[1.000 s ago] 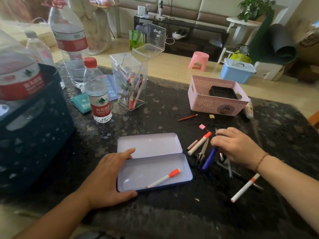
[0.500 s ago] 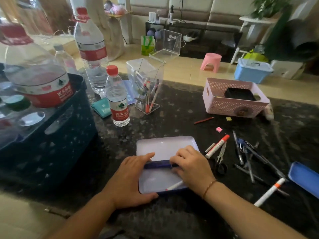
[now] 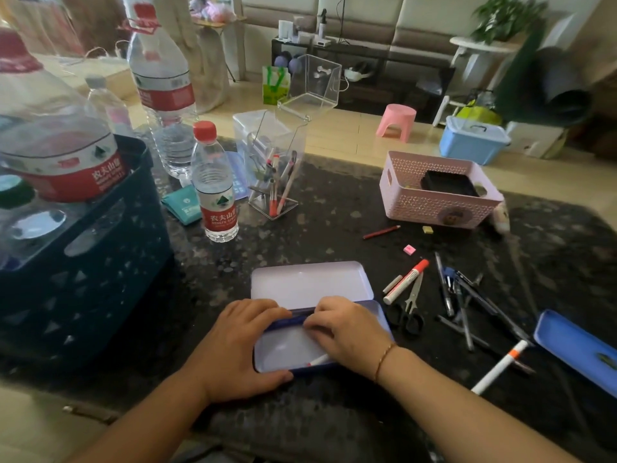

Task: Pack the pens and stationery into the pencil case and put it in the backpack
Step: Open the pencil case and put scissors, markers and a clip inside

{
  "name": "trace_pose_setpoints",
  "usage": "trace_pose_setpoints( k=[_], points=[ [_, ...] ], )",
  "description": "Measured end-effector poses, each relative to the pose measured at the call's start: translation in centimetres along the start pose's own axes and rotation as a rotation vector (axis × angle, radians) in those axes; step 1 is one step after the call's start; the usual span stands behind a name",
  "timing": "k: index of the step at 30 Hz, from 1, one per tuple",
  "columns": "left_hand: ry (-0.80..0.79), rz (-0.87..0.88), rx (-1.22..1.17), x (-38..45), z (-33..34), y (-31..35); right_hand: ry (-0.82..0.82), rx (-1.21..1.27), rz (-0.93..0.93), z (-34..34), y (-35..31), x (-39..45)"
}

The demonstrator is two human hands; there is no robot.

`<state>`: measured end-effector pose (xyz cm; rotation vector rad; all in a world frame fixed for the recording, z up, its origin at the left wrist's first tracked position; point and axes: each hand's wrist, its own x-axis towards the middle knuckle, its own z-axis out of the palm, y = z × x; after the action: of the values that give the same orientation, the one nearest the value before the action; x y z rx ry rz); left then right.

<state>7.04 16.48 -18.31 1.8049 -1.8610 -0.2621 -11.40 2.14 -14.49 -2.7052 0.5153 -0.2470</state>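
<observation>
An open lilac pencil case [image 3: 309, 283] lies on the dark table, lid flat behind the tray. My left hand [image 3: 238, 345] grips the tray's left end, thumb along its front edge. My right hand [image 3: 347, 330] holds a blue pen [image 3: 287, 323] over the tray's back edge, fingers curled on it. A white marker with an orange cap [image 3: 318, 360] lies in the tray, half hidden under my right hand. To the right lie a white marker [image 3: 404, 281], black-handled scissors [image 3: 410, 309], several dark pens [image 3: 464, 305] and another orange-banded marker [image 3: 499, 367]. No backpack is in view.
A pink basket [image 3: 434, 202] stands at the back right, with a red pencil [image 3: 381, 232] and small erasers in front of it. A clear pen holder [image 3: 275, 175], water bottles [image 3: 215, 185] and a dark crate [image 3: 83, 255] fill the left. A blue lid [image 3: 577, 349] lies at the right edge.
My right hand left the pile of pens and carried the blue pen to the case. My view shifted left and closer. My left hand stayed on the case.
</observation>
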Motion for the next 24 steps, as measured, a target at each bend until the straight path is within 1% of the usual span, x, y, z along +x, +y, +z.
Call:
trace_pose_setpoints(
  k=[5, 6, 8, 10, 11, 13, 16, 17, 21, 24],
  points=[
    [-0.01, -0.002, 0.012, 0.1, 0.1, 0.0, -0.048, 0.078, -0.02, -1.3, 0.6, -1.0],
    [-0.009, -0.001, 0.013, 0.1, 0.1, 0.0, -0.028, 0.077, -0.037, -1.9, 0.8, -1.4],
    [-0.006, -0.004, 0.009, 0.0, 0.1, 0.0, 0.106, 0.012, -0.055, -2.9, 2.0, -2.5],
    [-0.009, -0.014, 0.006, 0.1, 0.0, 0.1, 0.216, -0.115, 0.039, -4.3, 4.4, -3.8],
    [-0.006, -0.018, 0.006, 0.1, 0.0, 0.2, 0.219, -0.19, 0.121, -5.1, 5.8, -4.4],
    [0.003, -0.016, 0.012, 0.2, 0.0, 0.2, 0.12, -0.329, 0.249, -6.4, 8.5, -5.8],
    [0.003, -0.029, 0.01, 0.1, -0.1, 0.2, -0.1, -0.494, 0.209, -7.1, 11.6, -6.8],
    [0.0, -0.041, 0.001, 0.0, -0.2, 0.2, -0.146, -0.52, 0.198, -7.2, 12.1, -6.7],
    [-0.007, -0.074, -0.038, 0.0, -0.3, 0.5, -0.209, -0.582, 0.178, -7.2, 12.5, -5.6],
    [-0.008, -0.082, -0.05, 0.0, -0.5, 0.6, -0.251, -0.519, 0.198, -7.4, 12.6, -5.0]
  ],
)
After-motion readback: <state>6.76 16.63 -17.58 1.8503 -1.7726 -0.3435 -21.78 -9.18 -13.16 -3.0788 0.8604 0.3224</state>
